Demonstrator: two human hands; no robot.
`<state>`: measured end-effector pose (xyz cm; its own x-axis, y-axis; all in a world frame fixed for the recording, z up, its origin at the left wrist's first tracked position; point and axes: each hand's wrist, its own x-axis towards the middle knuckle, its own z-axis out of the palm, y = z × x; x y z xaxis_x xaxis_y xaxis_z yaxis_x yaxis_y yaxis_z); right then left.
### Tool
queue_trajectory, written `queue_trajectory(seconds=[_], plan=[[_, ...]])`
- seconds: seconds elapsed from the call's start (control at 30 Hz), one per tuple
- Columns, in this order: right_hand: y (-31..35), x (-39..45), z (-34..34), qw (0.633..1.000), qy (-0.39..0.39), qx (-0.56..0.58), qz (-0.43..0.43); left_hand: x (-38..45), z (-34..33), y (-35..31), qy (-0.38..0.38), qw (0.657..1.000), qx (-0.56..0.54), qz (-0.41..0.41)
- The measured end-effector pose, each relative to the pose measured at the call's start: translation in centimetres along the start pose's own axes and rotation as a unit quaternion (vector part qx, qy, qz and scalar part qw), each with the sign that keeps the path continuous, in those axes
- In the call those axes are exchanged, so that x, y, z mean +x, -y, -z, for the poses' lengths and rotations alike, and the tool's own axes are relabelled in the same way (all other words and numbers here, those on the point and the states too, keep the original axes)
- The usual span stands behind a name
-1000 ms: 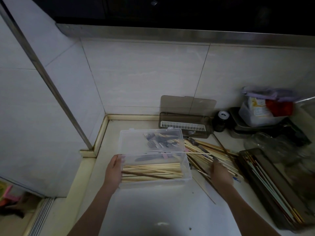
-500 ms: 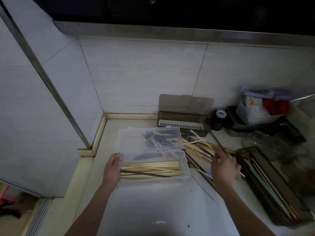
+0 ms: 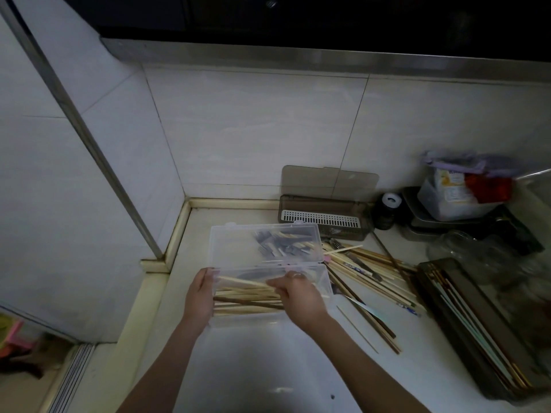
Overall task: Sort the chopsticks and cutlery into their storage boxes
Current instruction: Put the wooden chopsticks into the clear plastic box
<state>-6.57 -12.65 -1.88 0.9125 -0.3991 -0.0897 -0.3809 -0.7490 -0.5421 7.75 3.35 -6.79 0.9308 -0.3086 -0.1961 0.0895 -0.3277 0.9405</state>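
Right hand (image 3: 299,295), half a second before over the loose pile, now moved left over the clear box (image 3: 269,318), fingers curled round a pale chopstick (image 3: 241,282) carried across from that pile. Chopstick held low over the box's near tray, long axis running left to right, far end pointing at the left wall and tilted slightly up that way. Left hand (image 3: 199,296) unchanged from before, gripping the box's left end, thumb on the rim. Beneath, more chopsticks (image 3: 244,304) stacked flat in the tray, all lying left to right, one dark stick among the pale. Box lid (image 3: 232,242) folded open behind. Loose pile (image 3: 366,268) spread on the counter (image 3: 298,353) just right of the box, sticks fanned toward the lower right. Dark tray (image 3: 477,338) farther right; a grey slotted box (image 3: 323,217) against the wall.
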Motion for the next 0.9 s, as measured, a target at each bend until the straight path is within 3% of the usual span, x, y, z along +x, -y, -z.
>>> queue_trajectory(seconds=[0.2, 0.23, 0.37, 0.47, 0.53, 0.6, 0.73, 0.9], plan=[[-0.4, 0.2, -0.4, 0.999, 0.024, -0.006, 0.04, 0.3, 0.0, 0.4, -0.002, 1.0, 0.001, 0.013], [-0.9, 0.1, 0.0, 0.999, -0.006, 0.01, 0.035, 0.3, 0.0, 0.4, -0.001, 1.0, 0.005, 0.012], [-4.8, -0.8, 1.7, 0.97, -0.244, 0.018, 0.003, 0.4, 0.0, 0.4, 0.0, 1.0, 0.01, 0.011], [-8.0, -2.0, 3.0, 0.938, -0.313, -0.026, -0.15, 0.4, 0.0, 0.5, 0.0, 1.0, 0.009, 0.009], [-10.4, -2.9, 3.0, 0.921, -0.283, -0.031, -0.265, 0.3, 0.0, 0.4, 0.004, 1.0, 0.004, 0.004], [-13.1, -4.0, 2.5, 0.92, -0.225, -0.017, -0.321, 0.2, -0.1, 0.2, 0.002, 1.0, -0.001, -0.007], [-15.6, -6.2, 1.6, 0.939, -0.137, 0.01, -0.317, 0.0, -0.1, -0.1, 0.005, 1.0, -0.005, -0.013], [-15.1, -6.7, 1.6, 0.946, -0.129, -0.006, -0.296, 0.3, 0.0, 0.4, 0.007, 1.0, 0.003, -0.016]])
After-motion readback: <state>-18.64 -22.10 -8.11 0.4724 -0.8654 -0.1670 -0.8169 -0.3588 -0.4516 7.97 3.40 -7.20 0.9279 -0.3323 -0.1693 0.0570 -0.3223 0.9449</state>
